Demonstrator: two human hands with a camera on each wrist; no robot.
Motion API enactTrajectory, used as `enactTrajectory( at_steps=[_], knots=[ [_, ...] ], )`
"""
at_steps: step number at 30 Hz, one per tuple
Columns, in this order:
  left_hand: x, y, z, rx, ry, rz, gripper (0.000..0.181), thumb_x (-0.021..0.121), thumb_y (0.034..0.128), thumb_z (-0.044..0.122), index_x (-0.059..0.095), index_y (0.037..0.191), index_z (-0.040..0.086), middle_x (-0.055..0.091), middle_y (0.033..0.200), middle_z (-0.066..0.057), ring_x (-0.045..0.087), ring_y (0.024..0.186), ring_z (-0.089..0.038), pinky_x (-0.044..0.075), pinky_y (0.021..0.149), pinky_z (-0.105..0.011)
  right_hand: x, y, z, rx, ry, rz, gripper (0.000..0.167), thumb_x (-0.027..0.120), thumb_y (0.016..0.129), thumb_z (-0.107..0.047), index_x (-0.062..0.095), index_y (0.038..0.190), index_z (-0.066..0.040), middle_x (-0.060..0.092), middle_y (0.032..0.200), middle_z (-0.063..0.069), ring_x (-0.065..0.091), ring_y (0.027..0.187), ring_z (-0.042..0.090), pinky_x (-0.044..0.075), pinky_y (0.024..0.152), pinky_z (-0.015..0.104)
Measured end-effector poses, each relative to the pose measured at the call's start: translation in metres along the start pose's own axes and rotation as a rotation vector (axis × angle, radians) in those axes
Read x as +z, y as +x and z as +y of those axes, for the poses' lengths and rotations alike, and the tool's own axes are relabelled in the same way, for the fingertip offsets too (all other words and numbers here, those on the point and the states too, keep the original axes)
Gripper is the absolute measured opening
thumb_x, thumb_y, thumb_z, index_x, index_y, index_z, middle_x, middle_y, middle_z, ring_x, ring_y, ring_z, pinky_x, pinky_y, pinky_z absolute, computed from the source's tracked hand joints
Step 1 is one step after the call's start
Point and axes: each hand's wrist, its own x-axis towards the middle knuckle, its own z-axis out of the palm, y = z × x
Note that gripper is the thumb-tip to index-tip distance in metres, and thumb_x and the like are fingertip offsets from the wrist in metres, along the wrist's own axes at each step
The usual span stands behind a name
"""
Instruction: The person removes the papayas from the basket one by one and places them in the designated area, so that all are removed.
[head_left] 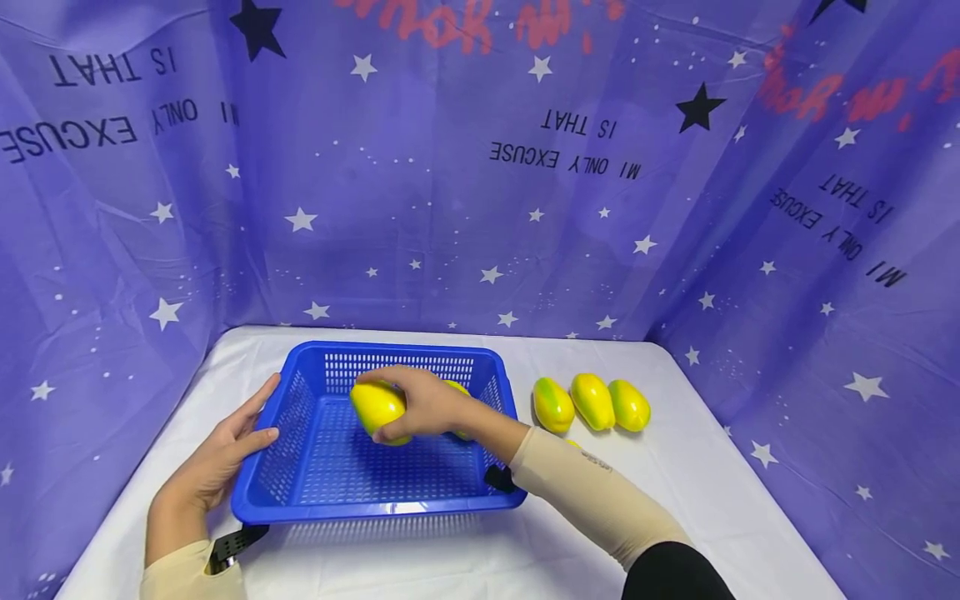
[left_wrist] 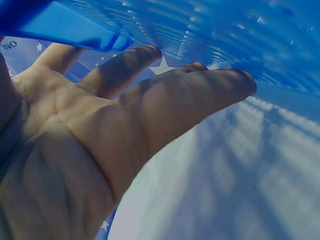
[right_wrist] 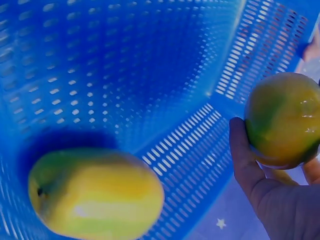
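Note:
A blue perforated plastic basket (head_left: pixel 315 492) stands on the white table. Above its floor, my right hand (head_left: pixel 427 404) holds a yellow-green papaya (head_left: pixel 375 407) between thumb and fingers; the right wrist view also shows this held papaya (right_wrist: pixel 285 120). A second papaya (right_wrist: pixel 97 195) lies in the basket, partly hidden behind my right hand in the head view. My left hand (head_left: pixel 213 462) is at the basket's left side, fingers and thumb extended against its wall. In the left wrist view, the left hand (left_wrist: pixel 115 120) is spread under the rim, with its fingers fairly straight.
Right of the basket, three papayas (head_left: pixel 592 402) lie in a row on the white tablecloth (head_left: pixel 675 500). Another yellow piece (head_left: pixel 573 443) peeks out behind my right forearm. Purple curtains (head_left: pixel 450 208) with stars and lettering enclose the table at the back and sides.

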Motion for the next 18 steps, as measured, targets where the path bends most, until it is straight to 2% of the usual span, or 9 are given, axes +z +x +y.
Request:
enactTrajectory(
  at_steps=[7,18],
  knots=[
    [0.000,-0.001,-0.001,-0.003,-0.031,-0.013,0.074,0.043,0.1017,0.003,0.008,0.157,0.037,0.044,0.140,-0.001,0.060,0.111,-0.034,0.051,0.082,-0.061,-0.014,-0.009,-0.009,-0.007,0.057,0.053,0.076,0.083,0.075,-0.029,0.048,0.142,-0.027,0.053,0.126,-0.010,0.056,0.094,0.012,0.055,0.072,0.023],
    [0.000,-0.001,0.001,0.006,-0.027,-0.019,0.074,0.042,0.1016,0.002,0.007,0.157,0.037,0.048,0.137,0.000,0.062,0.109,-0.034,0.052,0.082,-0.060,-0.037,-0.025,-0.015,0.011,0.087,0.131,0.076,0.081,0.076,-0.035,0.046,0.143,-0.034,0.051,0.127,-0.012,0.057,0.094,0.014,0.056,0.070,0.029]
  ],
)
